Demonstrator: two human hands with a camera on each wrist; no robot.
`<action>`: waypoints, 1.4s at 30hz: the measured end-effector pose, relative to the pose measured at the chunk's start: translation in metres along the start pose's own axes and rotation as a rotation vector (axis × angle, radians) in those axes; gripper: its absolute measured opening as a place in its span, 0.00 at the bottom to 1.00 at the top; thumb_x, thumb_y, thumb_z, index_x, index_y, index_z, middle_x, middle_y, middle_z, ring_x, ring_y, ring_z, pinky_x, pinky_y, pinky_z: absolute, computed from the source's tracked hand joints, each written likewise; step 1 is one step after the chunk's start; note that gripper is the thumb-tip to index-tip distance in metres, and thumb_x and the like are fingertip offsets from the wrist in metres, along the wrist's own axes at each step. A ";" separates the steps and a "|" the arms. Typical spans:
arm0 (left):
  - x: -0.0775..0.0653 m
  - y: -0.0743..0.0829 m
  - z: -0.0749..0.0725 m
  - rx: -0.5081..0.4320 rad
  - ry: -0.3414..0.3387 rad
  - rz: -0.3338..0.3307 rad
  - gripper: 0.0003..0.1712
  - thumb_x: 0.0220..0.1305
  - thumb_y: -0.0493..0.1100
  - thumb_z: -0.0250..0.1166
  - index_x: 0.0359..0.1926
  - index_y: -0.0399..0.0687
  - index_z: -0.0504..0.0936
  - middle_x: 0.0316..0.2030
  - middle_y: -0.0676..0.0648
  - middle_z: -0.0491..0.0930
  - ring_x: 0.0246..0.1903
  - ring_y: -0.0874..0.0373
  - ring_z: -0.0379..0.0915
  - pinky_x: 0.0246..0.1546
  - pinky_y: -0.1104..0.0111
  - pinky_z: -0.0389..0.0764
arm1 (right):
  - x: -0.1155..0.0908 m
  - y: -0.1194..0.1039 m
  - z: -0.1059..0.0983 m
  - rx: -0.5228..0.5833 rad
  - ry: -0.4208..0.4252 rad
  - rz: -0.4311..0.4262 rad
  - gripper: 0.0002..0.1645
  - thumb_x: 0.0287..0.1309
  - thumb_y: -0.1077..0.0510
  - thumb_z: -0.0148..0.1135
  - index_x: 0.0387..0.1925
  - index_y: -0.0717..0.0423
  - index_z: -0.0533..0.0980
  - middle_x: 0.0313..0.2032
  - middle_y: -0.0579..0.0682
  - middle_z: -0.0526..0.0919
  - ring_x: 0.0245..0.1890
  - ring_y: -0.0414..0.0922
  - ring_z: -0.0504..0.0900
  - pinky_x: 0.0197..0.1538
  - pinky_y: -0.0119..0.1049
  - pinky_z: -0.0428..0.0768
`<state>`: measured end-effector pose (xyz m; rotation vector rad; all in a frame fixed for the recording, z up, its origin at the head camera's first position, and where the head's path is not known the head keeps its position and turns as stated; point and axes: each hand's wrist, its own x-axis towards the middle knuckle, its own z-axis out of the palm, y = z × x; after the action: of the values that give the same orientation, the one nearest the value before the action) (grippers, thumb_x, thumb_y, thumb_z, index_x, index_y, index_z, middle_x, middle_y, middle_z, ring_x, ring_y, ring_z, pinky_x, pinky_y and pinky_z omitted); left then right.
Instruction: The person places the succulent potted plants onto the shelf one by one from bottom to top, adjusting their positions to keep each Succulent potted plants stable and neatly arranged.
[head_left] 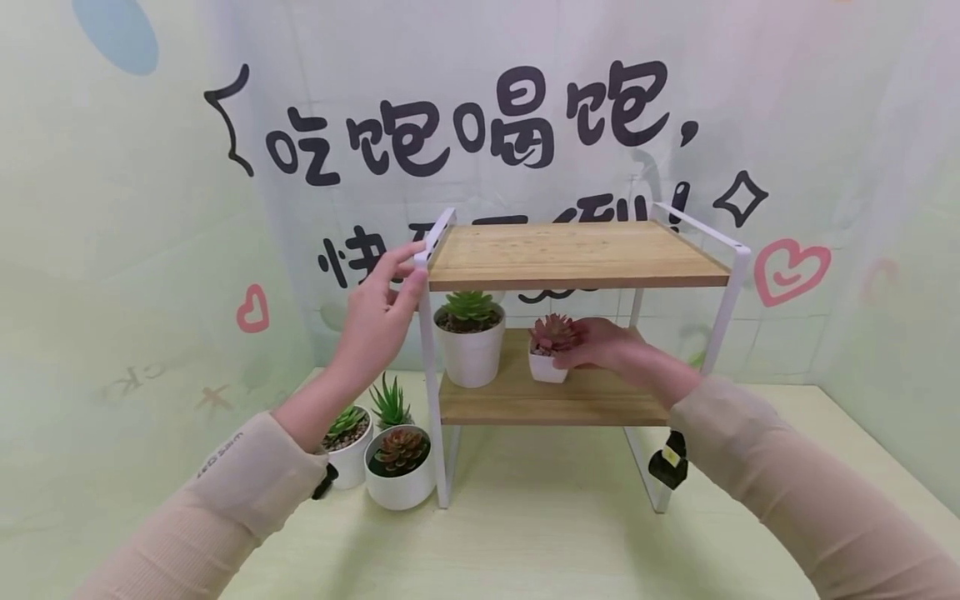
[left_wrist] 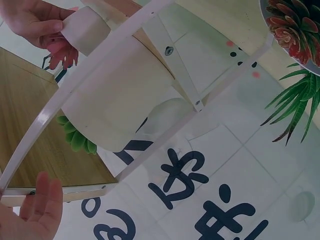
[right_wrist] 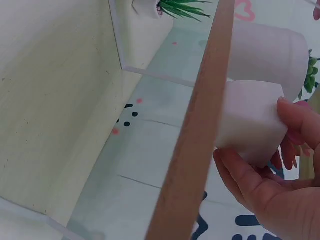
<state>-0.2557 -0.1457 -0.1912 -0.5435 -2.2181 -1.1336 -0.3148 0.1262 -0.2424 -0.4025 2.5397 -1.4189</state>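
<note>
Small square white pot (head_left: 547,367) with a reddish succulent sits on the lower wooden shelf (head_left: 517,400) of the two-tier rack (head_left: 726,308), right of centre. Right hand (head_left: 600,343) is on it: the right wrist view shows fingers and thumb curled round the pot body, so the grip is closed on it. Pot looks upright; can't tell if its base is touching the shelf or just above it.

Just beside it on the same shelf, to the left: taller round white pot (head_left: 471,346) with a green succulent, apart from the small pot.

Left hand (head_left: 382,310) is at the rack's upper left front corner, fingers mostly straight against the white frame, not wrapped round it. Top wooden shelf (head_left: 570,250) bare.

On the table (head_left: 540,533), left of the rack: a cluster of white pots (head_left: 390,467), one red-green succulent in front, green ones behind, close together.

Backdrop: pale printed cloth with black characters and pink hearts.
</note>
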 end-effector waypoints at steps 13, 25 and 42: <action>0.000 -0.001 0.001 -0.009 0.009 0.007 0.22 0.69 0.48 0.49 0.62 0.51 0.66 0.46 0.39 0.76 0.28 0.49 0.75 0.29 0.65 0.73 | 0.015 0.016 -0.008 0.231 -0.119 -0.017 0.34 0.56 0.68 0.56 0.63 0.70 0.57 0.60 0.65 0.65 0.49 0.42 0.74 0.56 0.39 0.72; 0.000 -0.003 0.002 -0.022 0.022 0.009 0.22 0.69 0.50 0.49 0.62 0.51 0.66 0.46 0.39 0.76 0.28 0.49 0.74 0.28 0.65 0.72 | 0.019 0.020 -0.008 0.259 -0.185 -0.066 0.34 0.60 0.70 0.50 0.65 0.73 0.49 0.64 0.68 0.58 0.53 0.44 0.70 0.60 0.43 0.68; 0.000 -0.003 0.003 -0.016 0.027 0.014 0.23 0.69 0.50 0.49 0.62 0.51 0.66 0.46 0.38 0.76 0.28 0.47 0.74 0.30 0.64 0.72 | 0.019 0.019 -0.007 0.238 -0.152 -0.038 0.34 0.60 0.68 0.52 0.65 0.70 0.51 0.63 0.66 0.60 0.55 0.45 0.70 0.59 0.42 0.69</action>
<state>-0.2585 -0.1449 -0.1946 -0.5462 -2.1811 -1.1455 -0.3370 0.1349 -0.2564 -0.4980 2.2242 -1.6144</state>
